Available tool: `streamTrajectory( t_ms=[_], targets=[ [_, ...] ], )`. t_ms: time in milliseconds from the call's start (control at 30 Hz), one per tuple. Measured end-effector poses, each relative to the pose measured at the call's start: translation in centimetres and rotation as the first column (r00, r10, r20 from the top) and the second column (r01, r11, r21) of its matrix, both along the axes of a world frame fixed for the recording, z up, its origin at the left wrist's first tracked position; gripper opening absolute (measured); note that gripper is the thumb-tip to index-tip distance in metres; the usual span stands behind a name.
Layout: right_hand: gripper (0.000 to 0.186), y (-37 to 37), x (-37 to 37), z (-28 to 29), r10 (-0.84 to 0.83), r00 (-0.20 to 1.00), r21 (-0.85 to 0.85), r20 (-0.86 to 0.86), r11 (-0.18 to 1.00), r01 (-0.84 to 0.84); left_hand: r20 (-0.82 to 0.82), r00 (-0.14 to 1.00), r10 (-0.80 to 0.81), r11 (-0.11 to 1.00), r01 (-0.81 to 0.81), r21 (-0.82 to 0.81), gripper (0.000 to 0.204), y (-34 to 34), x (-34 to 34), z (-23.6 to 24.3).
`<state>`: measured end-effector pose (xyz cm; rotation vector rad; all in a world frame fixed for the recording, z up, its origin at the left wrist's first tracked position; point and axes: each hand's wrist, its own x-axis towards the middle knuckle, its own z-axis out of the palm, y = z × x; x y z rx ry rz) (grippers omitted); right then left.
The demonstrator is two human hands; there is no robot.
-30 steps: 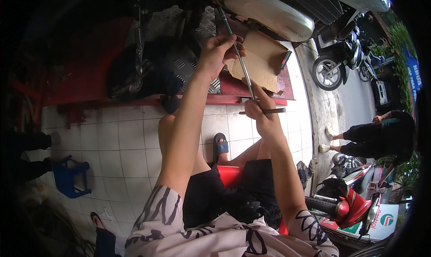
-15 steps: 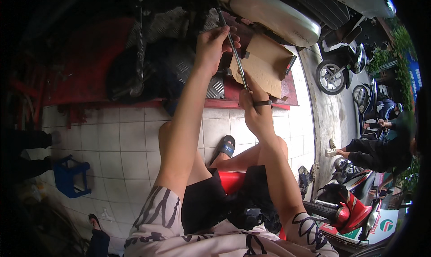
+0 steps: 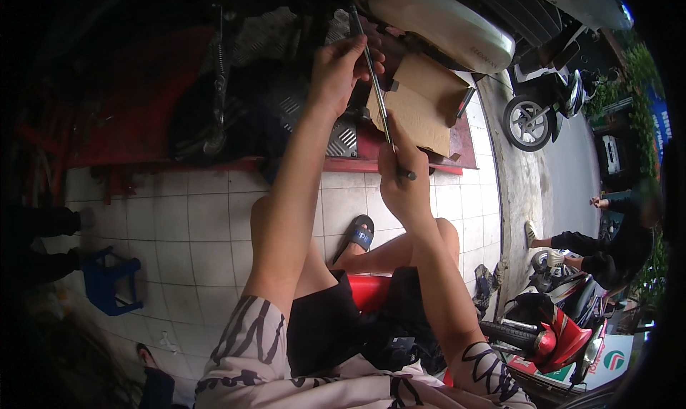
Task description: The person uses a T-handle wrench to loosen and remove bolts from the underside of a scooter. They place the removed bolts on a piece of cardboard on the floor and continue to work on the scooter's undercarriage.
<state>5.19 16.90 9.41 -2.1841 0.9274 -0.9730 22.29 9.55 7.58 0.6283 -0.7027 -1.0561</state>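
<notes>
A long T-handle wrench (image 3: 376, 87) slants from the dark underside of the motorbike (image 3: 443, 26) down toward me. My left hand (image 3: 334, 76) is closed loosely around its upper shaft, thumb laid along the metal. At the near end my right hand (image 3: 406, 194) wraps the cross handle, and one dark tip of the bar pokes out by the palm. Shadow hides the wrench's far tip among the bike's parts. Beside my hands, a creased piece of cardboard (image 3: 414, 119) lies on the red platform (image 3: 371, 164).
A blue stool (image 3: 113, 284) stands at left on white tiles (image 3: 211, 194), near another person's dark-clothed legs (image 3: 46, 223). My sandalled foot (image 3: 357, 234) is below the platform. Parked motorbikes (image 3: 529, 121) and a person in black (image 3: 614, 244) are at right, by the roadway.
My right hand has turned the cross handle, whose tip now points more toward me. My left hand stays on the shaft. At right, the person in black has shifted posture.
</notes>
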Motion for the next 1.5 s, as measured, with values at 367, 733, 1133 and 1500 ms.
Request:
streamTrajectory(
  t_ms=[367, 733, 1133, 1500],
  targets=[
    [0.065, 2.5, 4.1, 6.8, -0.149, 0.921, -0.190, -0.361, 0.978, 0.084, -0.105, 0.895, -0.433, 0.899, 0.420, -0.120, 0.041, 3.2, 1.0, -1.5],
    [0.064, 2.4, 4.6, 5.5, -0.017, 0.968, 0.084, -0.251, 0.996, 0.039, -0.168, 0.880, -0.444, 0.889, 0.409, -0.205, 0.034, 4.4, 0.2, -0.3],
    [0.042, 2.4, 4.5, 8.6, -0.037, 0.706, -0.244, -0.708, 0.950, -0.196, -0.084, 0.969, -0.233, 0.961, 0.242, 0.130, 0.027, 7.5, 0.9, 3.2],
    [0.064, 1.9, 5.3, 10.1, -0.027, 0.574, -0.304, -0.818, 0.868, -0.393, -0.088, 0.933, -0.350, 0.936, 0.346, -0.062, 0.022, 7.3, 2.6, 2.0]
  ],
)
